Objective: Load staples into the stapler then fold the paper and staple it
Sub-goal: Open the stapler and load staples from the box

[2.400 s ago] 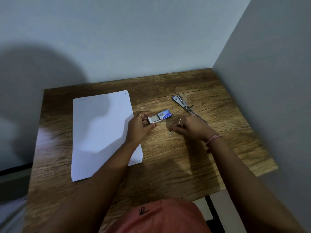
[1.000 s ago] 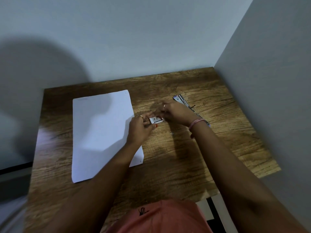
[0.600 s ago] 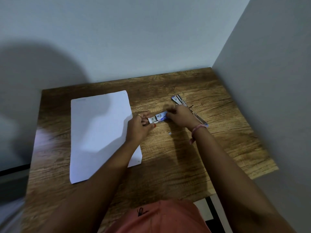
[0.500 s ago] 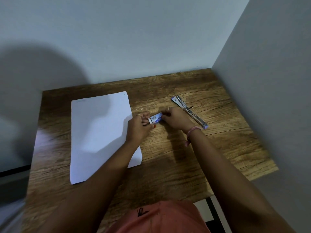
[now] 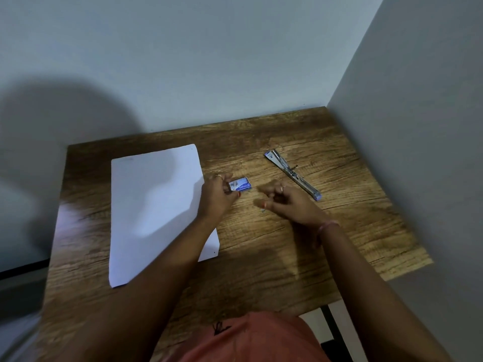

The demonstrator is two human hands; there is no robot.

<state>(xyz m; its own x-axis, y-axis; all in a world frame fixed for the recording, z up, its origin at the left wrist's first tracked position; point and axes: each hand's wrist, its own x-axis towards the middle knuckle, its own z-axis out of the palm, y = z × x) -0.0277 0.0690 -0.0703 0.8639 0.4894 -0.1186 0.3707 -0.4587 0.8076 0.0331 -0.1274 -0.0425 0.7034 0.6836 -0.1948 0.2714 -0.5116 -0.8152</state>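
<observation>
Loading looks barely begun: the left hand (image 5: 217,198) pinches the small blue-and-white staple box (image 5: 240,185), the right hand (image 5: 283,198) curls blurred, contents indiscernible, while the slim metal stapler (image 5: 292,174) lies opened flat and the white paper sheet (image 5: 154,205) unfolded.

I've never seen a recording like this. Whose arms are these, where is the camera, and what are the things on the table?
No machine here: a person wears a wide-angle camera on the head, looking down at their own two hands. The wooden table stands in a corner. On it lie a white paper sheet and an opened stapler. The left hand holds a small blue staple box. The right hand hangs beside it with fingers curled; whether it pinches staples is too blurred to tell.
</observation>
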